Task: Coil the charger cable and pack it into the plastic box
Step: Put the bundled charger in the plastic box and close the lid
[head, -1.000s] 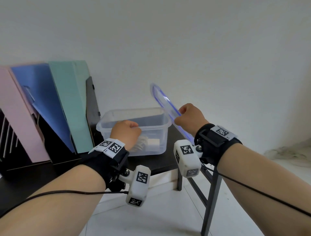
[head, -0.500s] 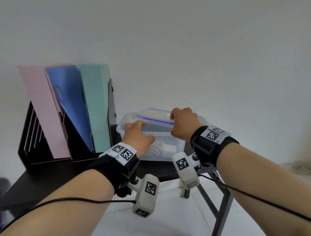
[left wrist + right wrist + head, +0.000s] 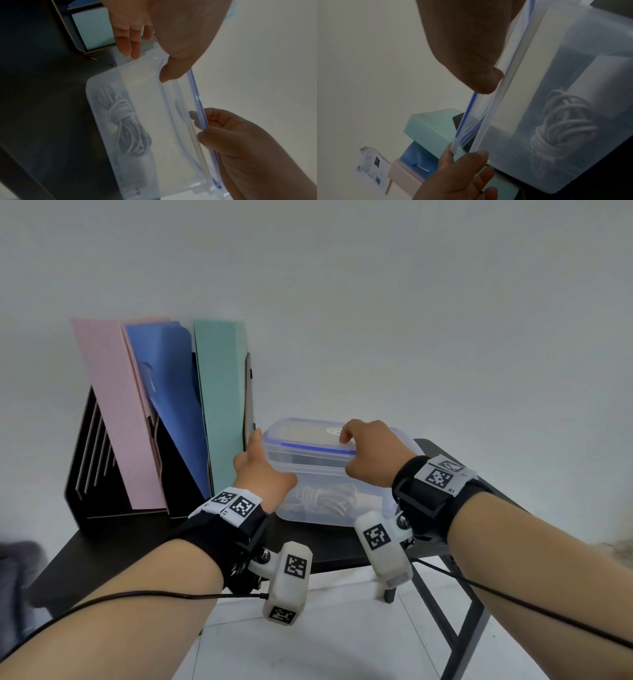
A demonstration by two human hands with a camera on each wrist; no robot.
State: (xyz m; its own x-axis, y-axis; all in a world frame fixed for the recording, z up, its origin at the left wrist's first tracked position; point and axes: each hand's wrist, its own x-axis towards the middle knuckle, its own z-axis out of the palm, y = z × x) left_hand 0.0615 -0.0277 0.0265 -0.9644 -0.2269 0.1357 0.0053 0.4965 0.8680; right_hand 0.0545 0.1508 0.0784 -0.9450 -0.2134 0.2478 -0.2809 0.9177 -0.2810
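Lid (image 3: 305,436) sat on top of the plastic box (image 3: 318,474), near edge not yet pressed home: the blue seal (image 3: 317,449) showed along the front, with a gap under it in both wrist views. Coiled white cable (image 3: 322,497) was already inside on the box floor, white charger brick (image 3: 611,86) next to it, so packing looked done and only closing remained.

Right hand (image 3: 371,455) pinched the lid's front edge, thumb under and fingers curled over, probably to line it up on the rim. Left hand (image 3: 262,470) was at the lid's left corner, thumb under the rim and fingers (image 3: 127,44) fairly straight over the end, likely steadying that end so the lid didn't skate.

Box stood on the black bench (image 3: 137,542) just beside the file rack (image 3: 102,474) holding pink, blue and green folders.

Labels: an oval mark on the lid (image 3: 334,430), too small to read. Square coded tags on both wristbands, no legible text.
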